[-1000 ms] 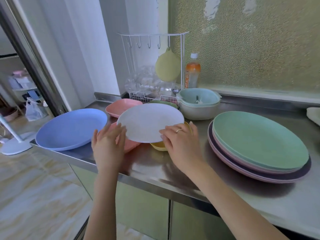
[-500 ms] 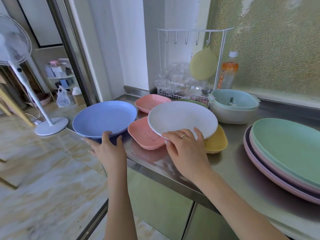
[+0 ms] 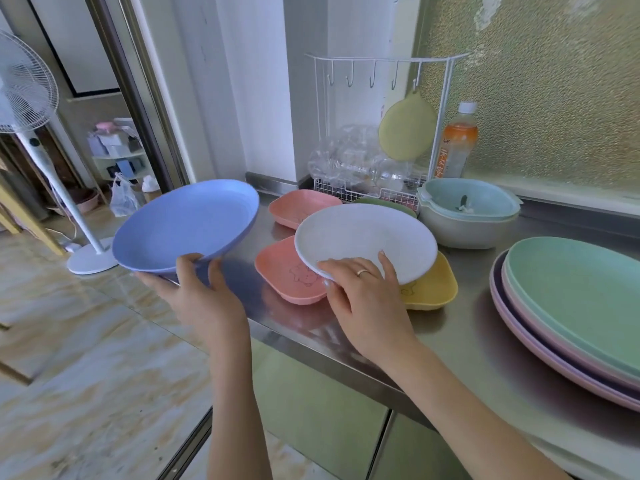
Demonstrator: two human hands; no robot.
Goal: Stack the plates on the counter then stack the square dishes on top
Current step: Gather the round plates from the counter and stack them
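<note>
My left hand (image 3: 204, 296) grips the near rim of the blue plate (image 3: 187, 225), thumb on top and fingers curled beneath, and the plate is tilted up off the counter (image 3: 460, 344) past its left end. My right hand (image 3: 363, 299) holds the near edge of the white plate (image 3: 367, 242), fingers spread over the rim and thumb tucked under it. That plate lies over two square dishes close to the counter's front edge: a pink square dish (image 3: 289, 277) showing on its left and a yellow square dish (image 3: 433, 287) on its right.

At the right end of the counter sits a stack of large plates (image 3: 568, 306), mint green on top, with pink and purple rims beneath.

Farther back, a second pink square dish (image 3: 303, 206) rests near the back left corner, and a green dish (image 3: 388, 204) peeks from behind the white plate. To their right stands a grey bowl (image 3: 467, 233) with a pale blue bowl (image 3: 471, 199) nested in it. Along the back edge a white wire rack (image 3: 377, 81) holds a hanging yellow pad (image 3: 408, 131) and clear plastic bottles (image 3: 356, 164), with an orange drink bottle (image 3: 457, 143) just beside it.
</note>
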